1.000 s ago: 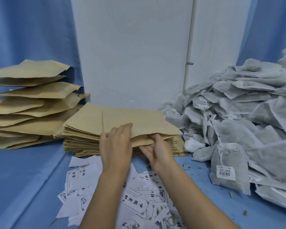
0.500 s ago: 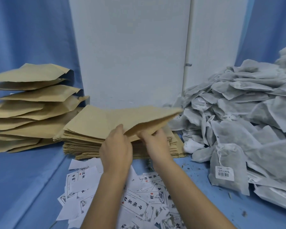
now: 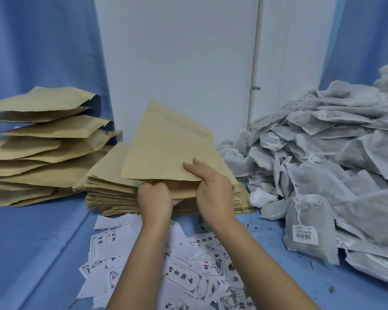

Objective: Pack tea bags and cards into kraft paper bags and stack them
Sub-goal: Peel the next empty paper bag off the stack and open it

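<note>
From the head camera, I saw the top kraft paper bag (image 3: pixel 166 153) tipped up steeply, its far corner raised toward the wall, where a second earlier it had lain flat on the stack of flat bags (image 3: pixel 109 189). Both hands were at its near edge. The right hand (image 3: pixel 214 191) pinched that edge with its thumb on the upper face. The left hand (image 3: pixel 155 199) was curled at the lower lip, though I could not tell how firmly it gripped. I judged one bag had been separated from the stack and its mouth was being parted, so filling had not yet begun. The tea bags (image 3: pixel 323 171) were heaped to the right, and the cards (image 3: pixel 182 278) lay scattered on the blue tabletop (image 3: pixel 36 242) beneath my forearms, none of them in hand. The packed bags (image 3: pixel 43 139) stood piled at the left, awaiting this one.
</note>
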